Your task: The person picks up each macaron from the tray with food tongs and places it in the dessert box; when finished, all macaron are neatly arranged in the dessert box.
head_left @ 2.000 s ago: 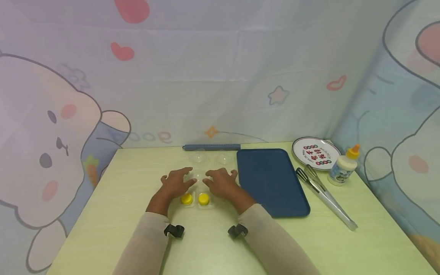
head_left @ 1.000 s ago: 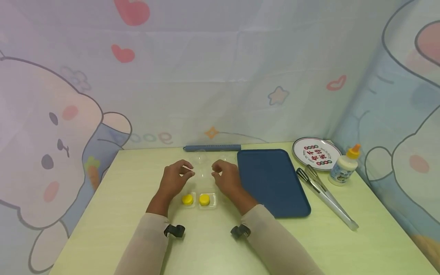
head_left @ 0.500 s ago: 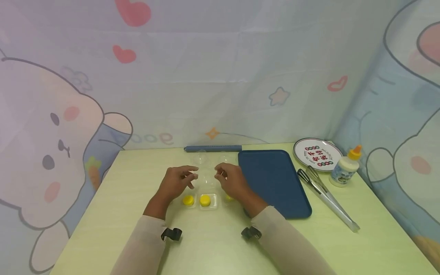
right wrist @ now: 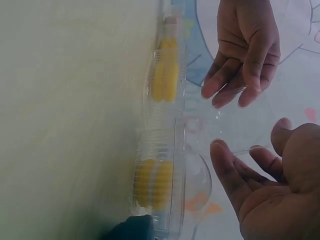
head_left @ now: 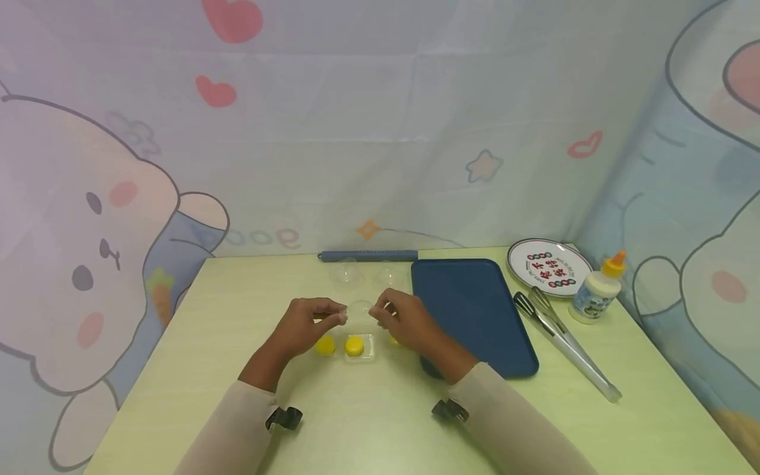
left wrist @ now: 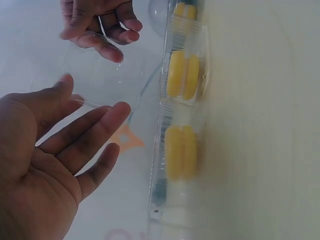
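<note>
Head view: a person's left hand point(head_left: 307, 325) and right hand point(head_left: 408, 320) are pinching opposite sides of a clear lid point(head_left: 359, 313), probably to balance the thin plastic. The lid is hanging above the table point(head_left: 356, 415), near yellow cookies point(head_left: 354, 346). These are sitting in a row in clear boxes point(head_left: 368, 346), perhaps for easy reach. Two clear domes point(head_left: 347, 272) are standing farther back. To the right, a blue tray point(head_left: 475, 316) and metal tongs point(head_left: 570, 351) are lying apart, seemingly leaving the hands room.

Left wrist view: the left thumb and fingers are holding the lid's edge in a narrow pinch, presumably avoiding its middle; one lower finger is pointing free.

Right wrist view: the right fingers are gripping the opposite edge, also narrowly; the see-through plastic is hiding exact contact points.
</note>
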`<state>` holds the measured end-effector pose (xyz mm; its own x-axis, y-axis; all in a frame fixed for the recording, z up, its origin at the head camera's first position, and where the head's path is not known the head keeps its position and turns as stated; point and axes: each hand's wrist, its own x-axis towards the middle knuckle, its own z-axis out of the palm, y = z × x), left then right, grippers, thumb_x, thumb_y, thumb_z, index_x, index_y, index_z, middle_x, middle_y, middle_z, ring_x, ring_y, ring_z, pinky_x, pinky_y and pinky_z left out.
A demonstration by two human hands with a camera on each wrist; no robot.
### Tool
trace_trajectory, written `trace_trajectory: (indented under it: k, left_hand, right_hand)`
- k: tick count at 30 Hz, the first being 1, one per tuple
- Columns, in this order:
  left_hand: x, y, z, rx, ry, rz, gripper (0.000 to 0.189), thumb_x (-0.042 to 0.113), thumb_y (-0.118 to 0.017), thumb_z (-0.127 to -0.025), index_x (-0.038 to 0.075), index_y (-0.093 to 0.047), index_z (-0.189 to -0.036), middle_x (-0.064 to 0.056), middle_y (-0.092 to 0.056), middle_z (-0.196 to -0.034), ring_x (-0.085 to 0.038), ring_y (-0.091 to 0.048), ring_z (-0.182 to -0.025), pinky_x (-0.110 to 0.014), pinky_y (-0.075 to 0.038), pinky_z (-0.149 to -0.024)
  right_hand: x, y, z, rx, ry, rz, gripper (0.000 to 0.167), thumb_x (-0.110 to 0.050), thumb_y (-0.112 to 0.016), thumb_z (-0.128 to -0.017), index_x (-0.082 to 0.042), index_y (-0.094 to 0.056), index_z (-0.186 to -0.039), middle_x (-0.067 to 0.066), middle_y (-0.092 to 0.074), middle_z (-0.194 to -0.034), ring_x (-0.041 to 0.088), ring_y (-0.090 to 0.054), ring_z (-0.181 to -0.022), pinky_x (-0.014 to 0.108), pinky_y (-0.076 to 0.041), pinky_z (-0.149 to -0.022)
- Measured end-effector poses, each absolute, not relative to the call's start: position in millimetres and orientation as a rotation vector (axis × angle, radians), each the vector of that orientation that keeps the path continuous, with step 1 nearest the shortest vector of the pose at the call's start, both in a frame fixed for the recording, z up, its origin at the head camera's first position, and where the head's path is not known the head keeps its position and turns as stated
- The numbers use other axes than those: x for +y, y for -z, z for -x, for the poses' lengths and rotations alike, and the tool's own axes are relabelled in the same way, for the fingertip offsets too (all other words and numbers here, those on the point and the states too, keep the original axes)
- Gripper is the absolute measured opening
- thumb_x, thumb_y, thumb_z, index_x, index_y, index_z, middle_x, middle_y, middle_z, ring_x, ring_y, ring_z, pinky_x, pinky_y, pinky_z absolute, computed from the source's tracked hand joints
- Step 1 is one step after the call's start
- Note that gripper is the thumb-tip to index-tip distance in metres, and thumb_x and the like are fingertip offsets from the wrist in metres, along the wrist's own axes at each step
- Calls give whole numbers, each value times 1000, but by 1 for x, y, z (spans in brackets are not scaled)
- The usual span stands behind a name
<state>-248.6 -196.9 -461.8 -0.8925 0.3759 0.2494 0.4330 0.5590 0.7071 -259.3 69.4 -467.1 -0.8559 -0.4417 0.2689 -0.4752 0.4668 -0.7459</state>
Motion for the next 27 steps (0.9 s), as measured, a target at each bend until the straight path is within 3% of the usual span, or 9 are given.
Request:
trace_trajectory:
  k: [6, 11, 16, 21, 24, 27]
  left_hand:
    - [-197, 462, 243, -2722, 1297, 682, 30, 24, -77, -104, 4, -80, -125, -15, -80, -129, -39, -78, -120, -61, -61, -104]
    - [-196, 463, 238, -2735, 1375, 653, 33, 20, -84, -98, 4, -78, -127, -17, -78, -132, -40, -76, -124, -64, -59, -106]
    - [-194, 463, 233, -2731, 1389, 688, 42, 19, -88, -93, 7, -74, -132, -16, -76, -136, -37, -78, -121, -63, -60, -105]
    - [-194, 464, 230, -2754, 1356, 713, 52, 21, -91, -91, 8, -71, -137, -13, -78, -126, -41, -76, -123, -67, -56, -108]
    - [-195, 466, 229, -2786, 1348, 724, 57, 22, -93, -88, 8, -71, -139, -11, -81, -115, -43, -73, -126, -69, -53, -111]
    - [-196, 469, 228, -2804, 1327, 748, 60, 23, -94, -88, 6, -70, -141, -12, -78, -126, -39, -73, -123, -69, -52, -112]
  right_hand:
    - [71, 460, 248, -2728, -1504, -827, 17, -22, -76, -105, -11, -66, -112, 17, -72, -138, 32, -79, -117, 40, -67, -94]
    - [70, 457, 243, -2751, -1597, -784, 37, -19, -84, -98, -7, -65, -127, 17, -76, -126, 32, -79, -115, 43, -67, -96]
    - [72, 457, 243, -2769, -1552, -790, 50, -20, -90, -92, -9, -66, -135, 11, -78, -111, 25, -79, -101, 38, -67, -88]
    - [75, 460, 243, -2784, -1336, -865, 53, -24, -91, -91, -11, -69, -137, 8, -75, -126, 23, -71, -105, 35, -59, -81]
    - [75, 463, 242, -2802, -1233, -877, 53, -28, -92, -90, -13, -71, -137, 7, -72, -135, 27, -66, -117, 44, -57, -91]
    - [75, 466, 241, -2814, -1189, -878, 54, -30, -92, -90, -13, -72, -137, 7, -70, -139, 30, -59, -128, 59, -47, -105]
